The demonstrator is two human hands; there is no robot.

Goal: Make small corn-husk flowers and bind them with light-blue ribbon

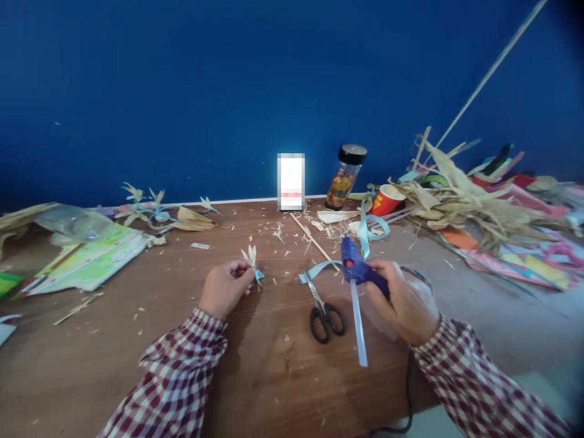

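Observation:
Between the thumb and fingers of my left hand (pixel 227 287) is a small corn husk flower (pixel 250 256) with pale pointed petals and a bit of blue ribbon at its base. My right hand (pixel 404 301) is wrapped round the handle of a blue glue gun (pixel 354 263), its nozzle pointing away from me. A long clear glue stick (pixel 359 328) sticks out of the gun's back towards me. Scissors (pixel 325 313) with black handles lie on the table between my hands, blades slightly apart. Light blue ribbon (pixel 365 234) curls behind the gun and runs to the scissor tips.
A lidded bottle (pixel 343 179) and a red paper cup (pixel 387 199) stand near the blue wall. Dried husks (pixel 460 201) pile up at the right. Several finished-looking husk flowers (pixel 137 204) and a green-and-white booklet (pixel 98 255) lie at the left. A black cord (pixel 409 389) hangs below my right wrist.

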